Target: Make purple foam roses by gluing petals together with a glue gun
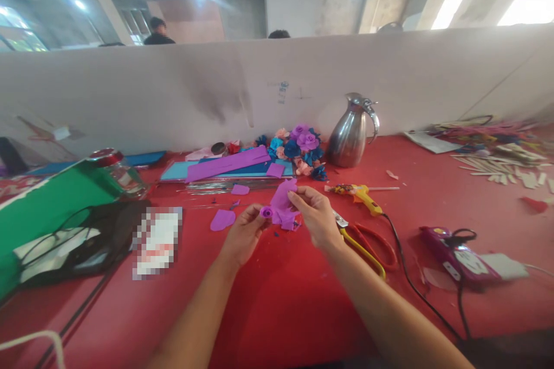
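Observation:
Between the fingers of my left hand (247, 232) is a small rolled purple paper flower (266, 213), its spiral centre facing me. My right hand (315, 214) pinches a purple paper petal (282, 195) by its right edge, just right of the flower. Below the petal, more purple paper pieces (285, 219) lie on the red table (277, 294). One loose purple petal (223, 219) rests left of my left hand, and a smaller purple piece (240, 189) lies behind it. Scissors (363, 245) with red and yellow handles lie partly behind my right wrist.
Finished paper flowers (298, 150) are heaped at the back beside a steel jug (350, 132). A yellow glue gun (361, 196) lies to the right, its cable running toward a purple power strip (459, 256). Paper sheets (229, 164), a glass jar (119, 173) and a black bag (95, 248) are leftward.

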`<state>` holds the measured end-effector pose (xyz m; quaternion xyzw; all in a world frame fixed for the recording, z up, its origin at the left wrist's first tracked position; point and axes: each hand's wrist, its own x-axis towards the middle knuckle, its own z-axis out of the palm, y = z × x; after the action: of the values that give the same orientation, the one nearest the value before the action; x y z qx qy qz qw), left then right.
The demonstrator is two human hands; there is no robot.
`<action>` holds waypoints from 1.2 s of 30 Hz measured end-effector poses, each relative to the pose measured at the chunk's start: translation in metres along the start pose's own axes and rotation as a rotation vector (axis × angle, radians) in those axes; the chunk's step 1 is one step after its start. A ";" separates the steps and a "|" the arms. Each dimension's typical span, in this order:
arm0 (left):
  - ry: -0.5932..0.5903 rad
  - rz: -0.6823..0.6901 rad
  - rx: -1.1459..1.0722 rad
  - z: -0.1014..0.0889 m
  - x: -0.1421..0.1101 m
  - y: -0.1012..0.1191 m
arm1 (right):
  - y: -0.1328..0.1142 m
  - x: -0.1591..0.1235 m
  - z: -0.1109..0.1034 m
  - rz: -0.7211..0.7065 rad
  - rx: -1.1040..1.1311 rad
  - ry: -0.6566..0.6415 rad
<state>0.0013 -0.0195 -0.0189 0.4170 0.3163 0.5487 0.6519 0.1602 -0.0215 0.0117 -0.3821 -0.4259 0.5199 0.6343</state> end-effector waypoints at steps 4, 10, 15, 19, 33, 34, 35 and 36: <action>0.042 -0.069 -0.096 -0.001 0.002 -0.004 | 0.004 -0.003 0.003 -0.013 -0.026 0.000; 0.032 -0.146 -0.186 0.001 0.000 -0.006 | 0.007 -0.010 0.010 -0.055 -0.048 0.012; 0.084 -0.184 -0.276 -0.001 0.001 -0.007 | 0.002 -0.019 0.016 -0.120 -0.052 0.018; 0.149 -0.210 -0.294 -0.003 0.003 -0.010 | 0.000 -0.023 0.017 -0.142 -0.139 0.026; 0.154 -0.196 -0.243 0.002 0.005 -0.010 | 0.002 -0.025 0.018 -0.187 -0.212 0.045; 0.160 -0.200 -0.242 0.001 0.005 -0.010 | 0.002 -0.025 0.017 -0.191 -0.231 0.052; 0.165 -0.203 -0.242 0.001 0.005 -0.011 | 0.002 -0.024 0.017 -0.197 -0.249 0.056; 0.166 -0.203 -0.244 0.001 0.005 -0.011 | 0.003 -0.025 0.017 -0.204 -0.264 0.060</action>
<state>0.0077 -0.0152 -0.0281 0.2539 0.3404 0.5471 0.7214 0.1410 -0.0445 0.0115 -0.4320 -0.5081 0.3807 0.6405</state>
